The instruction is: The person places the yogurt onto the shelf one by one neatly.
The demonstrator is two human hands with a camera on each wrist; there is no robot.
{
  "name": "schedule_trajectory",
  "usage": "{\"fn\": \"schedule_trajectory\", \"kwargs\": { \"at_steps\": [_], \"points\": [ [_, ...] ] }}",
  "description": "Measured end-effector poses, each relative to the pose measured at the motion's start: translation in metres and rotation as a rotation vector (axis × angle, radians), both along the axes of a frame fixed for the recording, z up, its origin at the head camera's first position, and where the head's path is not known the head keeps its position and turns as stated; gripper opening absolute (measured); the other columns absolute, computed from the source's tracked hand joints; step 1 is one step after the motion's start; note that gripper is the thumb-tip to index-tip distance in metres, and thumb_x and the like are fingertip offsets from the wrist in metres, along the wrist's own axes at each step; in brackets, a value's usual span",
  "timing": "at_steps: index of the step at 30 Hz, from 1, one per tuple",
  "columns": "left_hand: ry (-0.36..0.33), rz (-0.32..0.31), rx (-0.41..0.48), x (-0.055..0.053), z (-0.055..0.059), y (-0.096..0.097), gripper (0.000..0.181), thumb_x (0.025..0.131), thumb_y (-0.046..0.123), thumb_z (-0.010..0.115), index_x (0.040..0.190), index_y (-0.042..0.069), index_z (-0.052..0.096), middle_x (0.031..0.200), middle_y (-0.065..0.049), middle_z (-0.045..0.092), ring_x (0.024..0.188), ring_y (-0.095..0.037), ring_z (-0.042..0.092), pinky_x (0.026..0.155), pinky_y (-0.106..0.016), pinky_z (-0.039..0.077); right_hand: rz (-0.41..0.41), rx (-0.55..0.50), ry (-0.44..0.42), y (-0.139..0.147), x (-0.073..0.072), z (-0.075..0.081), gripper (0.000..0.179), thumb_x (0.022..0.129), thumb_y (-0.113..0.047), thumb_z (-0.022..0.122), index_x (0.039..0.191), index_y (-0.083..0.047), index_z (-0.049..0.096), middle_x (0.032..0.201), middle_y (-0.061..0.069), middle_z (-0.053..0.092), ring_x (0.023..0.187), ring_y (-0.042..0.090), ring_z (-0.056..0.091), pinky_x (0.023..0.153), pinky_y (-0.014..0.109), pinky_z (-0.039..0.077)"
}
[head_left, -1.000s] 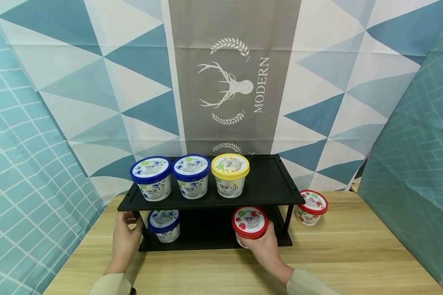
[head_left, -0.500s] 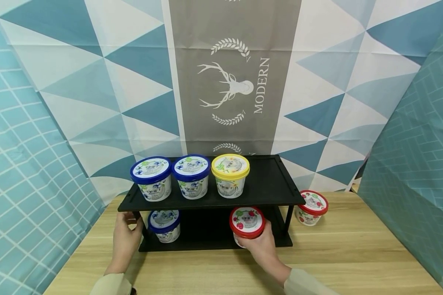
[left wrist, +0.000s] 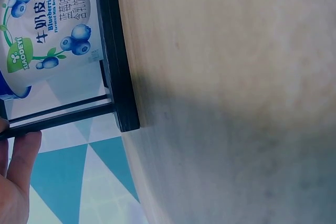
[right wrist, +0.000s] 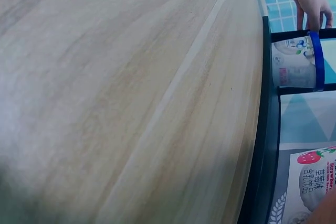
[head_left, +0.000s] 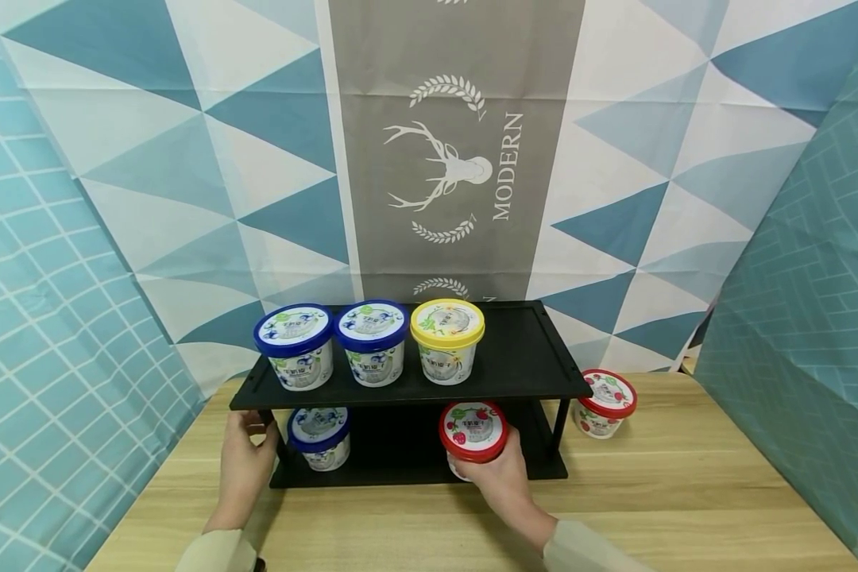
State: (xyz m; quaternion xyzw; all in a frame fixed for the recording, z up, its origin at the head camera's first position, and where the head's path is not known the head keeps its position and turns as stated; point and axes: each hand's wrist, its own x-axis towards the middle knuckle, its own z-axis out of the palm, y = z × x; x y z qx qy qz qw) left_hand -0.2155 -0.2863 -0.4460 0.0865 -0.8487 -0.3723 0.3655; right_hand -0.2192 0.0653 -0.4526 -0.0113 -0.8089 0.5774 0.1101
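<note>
A two-tier black shelf rack (head_left: 393, 473) stands on the table. My right hand (head_left: 499, 480) grips a red-lidded strawberry milk tub (head_left: 474, 430) at its right side, over the lower tier. In the right wrist view only part of this tub (right wrist: 313, 184) shows, with a bit of the hand at the corner. At the rack's left end, my left hand (head_left: 245, 461) holds the upright post beneath the top tier; its fingers (left wrist: 23, 156) touch the post in the left wrist view. Close beside it, a blue-lidded blueberry tub (head_left: 319, 438) sits on the lower tier.
On the top tier stand two blue-lidded tubs (head_left: 295, 347) (head_left: 372, 343) and one yellow-lidded tub (head_left: 446, 342). Another red-lidded tub (head_left: 605, 403) stands on the wooden table (head_left: 672, 477) right of the rack. Patterned cloth (head_left: 450, 159) hangs behind.
My right hand has shifted slightly left with the red-lidded strawberry tub along the lower tier. The left hand and the other tubs stay where they were.
</note>
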Motion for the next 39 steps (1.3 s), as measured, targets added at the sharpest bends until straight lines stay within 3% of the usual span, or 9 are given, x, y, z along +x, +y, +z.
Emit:
{"fn": "schedule_trajectory", "kwargs": {
  "at_steps": [5, 12, 20, 25, 33, 35, 39],
  "points": [
    [0.016, -0.009, 0.009, 0.0, 0.0, 0.001, 0.029, 0.085, -0.005, 0.056, 0.111, -0.003, 0.045, 0.097, -0.018, 0.054, 0.087, -0.033, 0.058, 0.068, -0.006, 0.037, 0.001, -0.003, -0.007, -0.002, 0.0, 0.001, 0.089, 0.061, -0.033, 0.086, 0.128, -0.005, 0.036, 0.123, 0.012, 0.052, 0.111, 0.026, 0.053, 0.094, 0.042, 0.048],
    [0.012, 0.005, 0.003, 0.0, 0.0, 0.001, 0.029, 0.085, -0.005, 0.057, 0.111, -0.002, 0.045, 0.097, -0.018, 0.054, 0.086, -0.031, 0.058, 0.069, -0.015, 0.042, 0.012, -0.011, -0.002, -0.005, -0.002, -0.002, 0.089, 0.06, -0.032, 0.087, 0.129, -0.004, 0.036, 0.123, 0.012, 0.051, 0.111, 0.026, 0.053, 0.093, 0.042, 0.048],
    [0.02, -0.005, 0.007, 0.001, -0.001, 0.0, 0.028, 0.085, -0.005, 0.056, 0.111, -0.003, 0.045, 0.096, -0.018, 0.053, 0.087, -0.033, 0.059, 0.068, -0.003, 0.033, 0.008, -0.002, 0.01, -0.01, -0.003, -0.005, 0.089, 0.059, -0.032, 0.087, 0.128, -0.005, 0.037, 0.122, 0.012, 0.052, 0.109, 0.025, 0.054, 0.093, 0.041, 0.048],
    [0.014, -0.003, 0.002, 0.001, -0.001, 0.001, 0.027, 0.085, -0.005, 0.056, 0.111, -0.003, 0.045, 0.096, -0.018, 0.053, 0.087, -0.033, 0.059, 0.07, -0.011, 0.039, 0.01, -0.007, 0.018, -0.014, -0.002, -0.004, 0.089, 0.06, -0.033, 0.087, 0.128, -0.005, 0.037, 0.122, 0.011, 0.052, 0.11, 0.025, 0.053, 0.093, 0.041, 0.048],
    [-0.015, -0.009, 0.009, 0.001, 0.0, 0.001, 0.028, 0.087, -0.004, 0.055, 0.113, -0.003, 0.045, 0.099, -0.019, 0.053, 0.09, -0.034, 0.058, 0.074, -0.044, 0.049, 0.015, -0.021, 0.038, -0.019, -0.004, -0.005, 0.087, 0.061, -0.032, 0.087, 0.128, -0.005, 0.038, 0.122, 0.011, 0.052, 0.109, 0.024, 0.054, 0.093, 0.04, 0.048],
    [-0.012, -0.008, 0.009, 0.001, 0.0, 0.001, 0.028, 0.087, -0.004, 0.055, 0.113, -0.004, 0.045, 0.099, -0.019, 0.053, 0.089, -0.034, 0.058, 0.074, -0.044, 0.049, 0.016, -0.022, 0.037, -0.021, -0.004, -0.005, 0.087, 0.061, -0.032, 0.087, 0.128, -0.005, 0.038, 0.122, 0.01, 0.052, 0.109, 0.024, 0.054, 0.094, 0.04, 0.048],
    [-0.002, -0.005, 0.01, 0.001, 0.0, 0.001, 0.028, 0.086, -0.005, 0.056, 0.112, -0.004, 0.045, 0.098, -0.018, 0.053, 0.088, -0.033, 0.058, 0.069, -0.031, 0.05, 0.017, -0.035, 0.037, -0.023, -0.004, -0.005, 0.087, 0.06, -0.031, 0.087, 0.127, -0.005, 0.038, 0.122, 0.01, 0.052, 0.109, 0.024, 0.054, 0.094, 0.041, 0.048]
  ]
}}
